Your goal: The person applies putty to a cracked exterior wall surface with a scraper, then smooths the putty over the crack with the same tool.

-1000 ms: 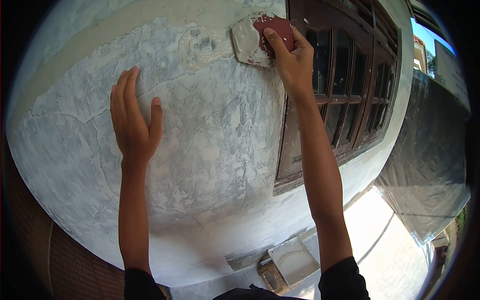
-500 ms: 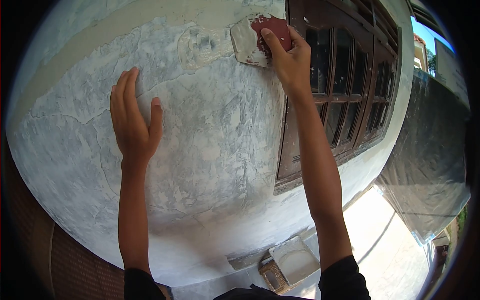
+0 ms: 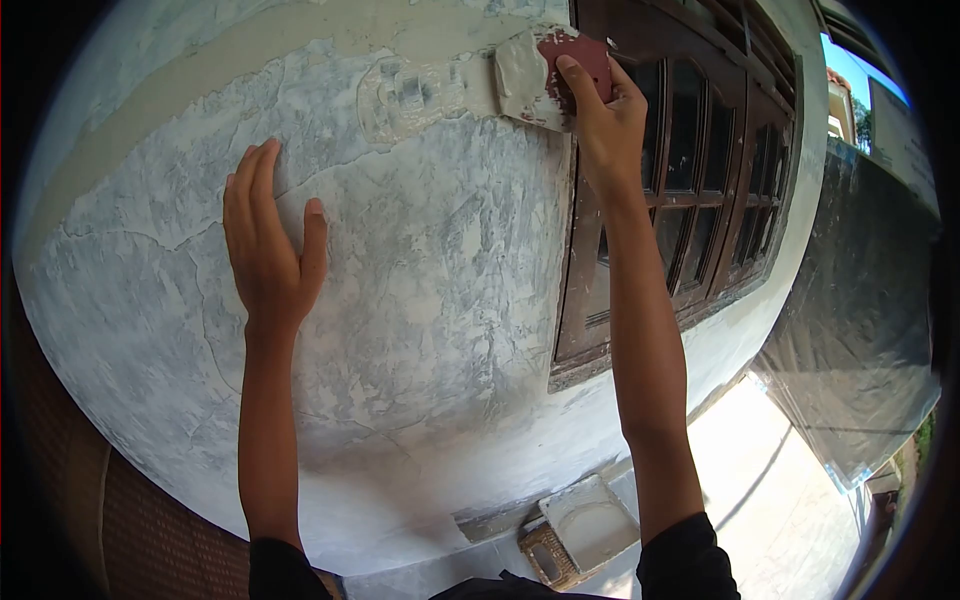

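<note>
My right hand [image 3: 612, 128] grips a dark red putty scraper [image 3: 588, 58], its thumb pressed on the near face. Pale wet putty [image 3: 522, 80] coats the scraper's left part, which is against the wall beside the window frame. A smear of fresh putty [image 3: 385, 100] lies on the wall to the left of the scraper. On the patchy grey and white wall [image 3: 420, 260], my left hand [image 3: 272, 235] rests with nothing in it, fingers stretched upward and thumb apart.
A brown wooden window [image 3: 685, 200] with several panes sits right of the scraper. Below, a putty-stained tray [image 3: 590, 525] stands by a woven-looking brown crate [image 3: 548, 555] on the floor. A dark plastic sheet [image 3: 850, 300] hangs at the far right.
My right hand and the scraper have slid a little to the right, onto the window frame's edge. The putty smear reaches further right behind it. My left hand has barely moved.
</note>
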